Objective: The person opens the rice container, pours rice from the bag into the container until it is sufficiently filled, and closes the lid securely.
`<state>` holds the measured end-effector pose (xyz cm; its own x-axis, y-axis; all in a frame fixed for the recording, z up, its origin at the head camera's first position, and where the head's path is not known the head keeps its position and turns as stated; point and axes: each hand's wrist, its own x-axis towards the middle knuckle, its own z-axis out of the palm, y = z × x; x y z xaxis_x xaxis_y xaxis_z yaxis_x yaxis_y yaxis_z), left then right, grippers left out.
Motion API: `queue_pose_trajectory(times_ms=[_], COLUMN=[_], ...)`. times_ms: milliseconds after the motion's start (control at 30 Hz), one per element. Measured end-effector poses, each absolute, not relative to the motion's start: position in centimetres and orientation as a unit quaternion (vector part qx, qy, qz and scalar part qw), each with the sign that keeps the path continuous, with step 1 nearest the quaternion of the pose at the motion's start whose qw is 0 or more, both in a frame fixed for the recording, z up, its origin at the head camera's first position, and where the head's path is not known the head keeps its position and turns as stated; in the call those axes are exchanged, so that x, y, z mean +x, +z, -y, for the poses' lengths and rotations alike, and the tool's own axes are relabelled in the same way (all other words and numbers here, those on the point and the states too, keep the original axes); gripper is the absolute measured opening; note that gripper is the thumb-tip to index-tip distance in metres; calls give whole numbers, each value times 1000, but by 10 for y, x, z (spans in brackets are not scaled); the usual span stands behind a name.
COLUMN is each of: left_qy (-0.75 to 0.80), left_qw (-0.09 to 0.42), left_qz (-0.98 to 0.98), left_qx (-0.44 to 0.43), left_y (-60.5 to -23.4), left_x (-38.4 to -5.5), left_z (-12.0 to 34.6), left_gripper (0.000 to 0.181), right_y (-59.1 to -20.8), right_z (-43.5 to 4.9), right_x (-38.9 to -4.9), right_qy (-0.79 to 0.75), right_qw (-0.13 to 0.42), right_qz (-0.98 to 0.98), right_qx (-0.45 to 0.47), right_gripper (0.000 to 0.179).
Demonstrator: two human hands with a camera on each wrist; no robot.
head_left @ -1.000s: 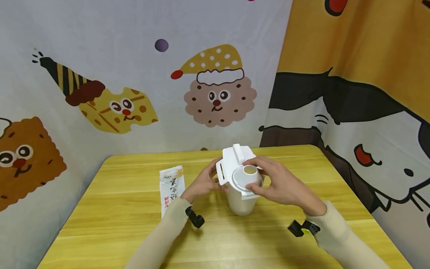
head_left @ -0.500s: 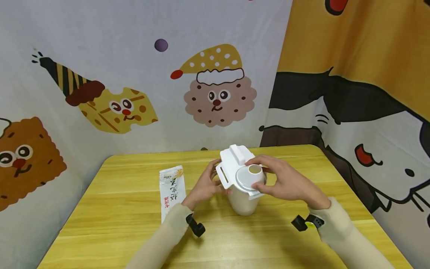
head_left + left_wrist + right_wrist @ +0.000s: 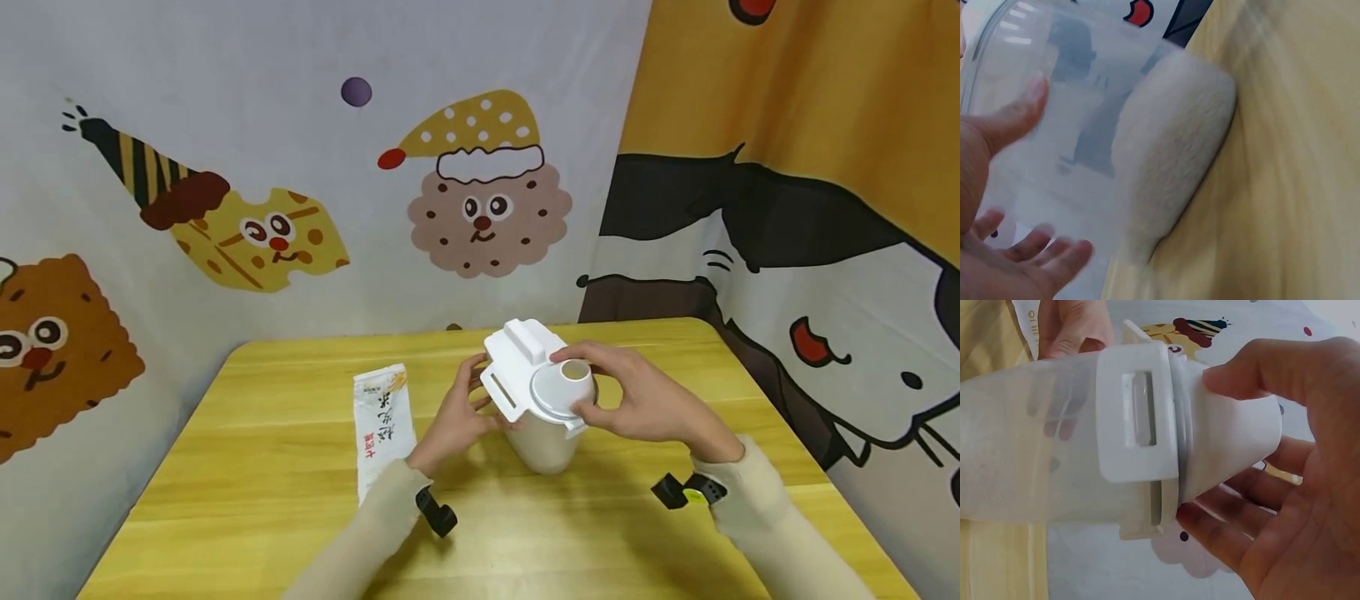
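A translucent storage container (image 3: 1085, 119) with a white lid (image 3: 510, 358) stands on the wooden table, pale grainy contents (image 3: 1172, 119) filling its lower part. My left hand (image 3: 461, 417) grips the container's side, thumb on one face and fingers round another. Fitted over the lid is a white cone-shaped cap (image 3: 1229, 419) with a round hole at its top. Thumb and fingers of my right hand (image 3: 637, 396) hold this cap from either side. A lid clip (image 3: 1138, 412) with a long slot is down against the container wall.
Left of the container, a white packet (image 3: 381, 425) with dark and red lettering lies flat, its lower end partly behind my left forearm. Beyond the wooden table (image 3: 270, 467) hangs a cartoon-printed curtain (image 3: 300, 50).
The container's lid has turned slightly, its capped end shifting right. My right hand has moved a little right along with the cap, while my left hand stays on the container.
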<state>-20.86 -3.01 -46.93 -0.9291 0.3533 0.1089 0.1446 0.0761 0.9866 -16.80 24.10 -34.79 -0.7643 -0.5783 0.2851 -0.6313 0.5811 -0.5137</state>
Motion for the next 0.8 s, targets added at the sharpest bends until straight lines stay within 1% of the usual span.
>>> queue_pose_trajectory(times_ms=[167, 433, 800], left_qy=[639, 639, 640], left_qw=[83, 101, 99], left_qz=[-745, -734, -738], left_qx=[173, 205, 188], left_y=[-469, -469, -468], left_x=[-219, -233, -233], left_z=[37, 37, 34], left_gripper=[93, 95, 92], right_y=[-347, -347, -346], right_z=[-237, -228, -227], right_x=[-161, -152, -151], right_qy=[303, 335, 338], right_qw=[64, 97, 88], right_qz=[897, 899, 903], right_qx=[316, 267, 249], right_gripper=[58, 50, 48])
